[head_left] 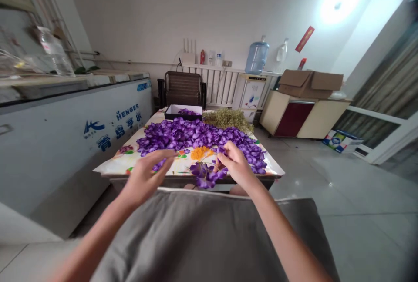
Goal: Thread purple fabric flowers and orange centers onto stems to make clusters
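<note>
A low table [114,165] with a flowered cloth carries a wide heap of purple fabric petals [196,136]. My right hand [235,163] is pinched shut on a stem strung with purple flowers [206,175] that hangs over the table's near edge. My left hand [150,173] reaches forward with fingers stretched toward loose purple petals at the heap's near side, holding nothing. A small pile of orange pieces [199,153] lies between my hands. A grey cushion [196,234] covers my lap.
A black tray [183,112] with petals and a bundle of dry green stems [228,119] sit at the table's far end. A white chest freezer [65,138] runs along the left. A brown chair [182,88], water dispenser [256,73] and cabinet with a cardboard box [307,99] stand behind.
</note>
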### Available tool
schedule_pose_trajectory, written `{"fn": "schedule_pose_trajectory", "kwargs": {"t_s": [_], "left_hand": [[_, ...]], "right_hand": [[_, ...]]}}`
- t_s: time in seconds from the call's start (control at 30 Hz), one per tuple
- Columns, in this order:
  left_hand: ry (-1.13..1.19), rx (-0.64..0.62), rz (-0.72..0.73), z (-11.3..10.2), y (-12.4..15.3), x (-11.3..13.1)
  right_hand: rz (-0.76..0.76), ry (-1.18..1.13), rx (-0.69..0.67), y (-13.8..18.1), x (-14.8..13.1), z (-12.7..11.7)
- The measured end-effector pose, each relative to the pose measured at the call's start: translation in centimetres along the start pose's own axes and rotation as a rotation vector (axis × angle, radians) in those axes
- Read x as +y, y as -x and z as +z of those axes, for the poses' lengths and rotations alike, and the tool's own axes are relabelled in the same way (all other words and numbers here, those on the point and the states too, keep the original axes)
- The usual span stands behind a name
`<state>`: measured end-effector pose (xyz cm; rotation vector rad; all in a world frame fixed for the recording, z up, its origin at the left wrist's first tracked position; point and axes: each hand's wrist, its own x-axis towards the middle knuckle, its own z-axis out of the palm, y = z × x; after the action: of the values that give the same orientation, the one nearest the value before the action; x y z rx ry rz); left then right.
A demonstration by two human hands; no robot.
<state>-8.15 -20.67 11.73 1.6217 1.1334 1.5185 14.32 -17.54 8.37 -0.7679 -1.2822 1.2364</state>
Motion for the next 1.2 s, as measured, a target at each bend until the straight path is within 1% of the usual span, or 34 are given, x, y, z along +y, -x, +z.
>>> {"fn": "schedule_pose_trajectory", "kwargs": {"t_s": [0.07, 0.13, 0.2, 0.27, 0.37, 0.43, 0.5, 0.63, 0.77, 0.93, 1.0, 1.1, 1.2], "left_hand": [[0.05, -0.043, 0.004, 3.0, -2.6, -0.9], [0.139, -0.062, -0.012, 6.1, -3.8, -2.7], [0.226, -0.078, -0.065, 8.4, -3.2, -5.1], [0.267, -0.117, -0.14, 9.6, -1.5, -7.5], [0.295, -0.179, -0.26, 9.9, 0.7, -9.8], [0.289, -0.227, -0.302, 9.9, 1.3, -10.3], [0.266, -0.27, -0.319, 9.9, 1.3, -10.2], [0.168, -0.315, -0.332, 10.3, 0.8, -10.3], [0.01, -0.355, -0.281, 10.9, 0.8, -10.5], [0.034, -0.359, -0.322, 11.6, 1.1, -10.0], [0.026, -0.35, -0.273, 11.7, 1.1, -9.8], [-0.037, -0.348, -0.133, 11.8, 1.1, -9.5], [-0.065, -0.382, -0.059, 11.5, 1.1, -9.3]], "right_hand": [[-0.026, -0.032, 0.056, -1.6, -0.4, -0.7], [-0.035, -0.087, 0.146, -2.2, 0.6, -1.8], [-0.017, -0.155, 0.237, -1.8, 2.7, -2.9], [0.031, -0.222, 0.303, -1.0, 5.1, -3.7], [0.096, -0.286, 0.362, 0.1, 7.4, -4.4], [0.118, -0.303, 0.367, 0.3, 7.7, -4.5], [0.123, -0.303, 0.357, 0.4, 7.5, -4.5], [0.044, -0.203, 0.355, 0.9, 7.0, -4.2], [-0.035, -0.044, 0.349, 2.0, 7.0, -4.0], [-0.142, 0.113, 0.342, 3.0, 6.6, -4.0], [-0.203, 0.193, 0.367, 3.2, 6.5, -4.0], [-0.284, 0.311, 0.4, 3.5, 6.3, -4.3], [-0.267, 0.404, 0.335, 3.8, 6.2, -4.6]]}}
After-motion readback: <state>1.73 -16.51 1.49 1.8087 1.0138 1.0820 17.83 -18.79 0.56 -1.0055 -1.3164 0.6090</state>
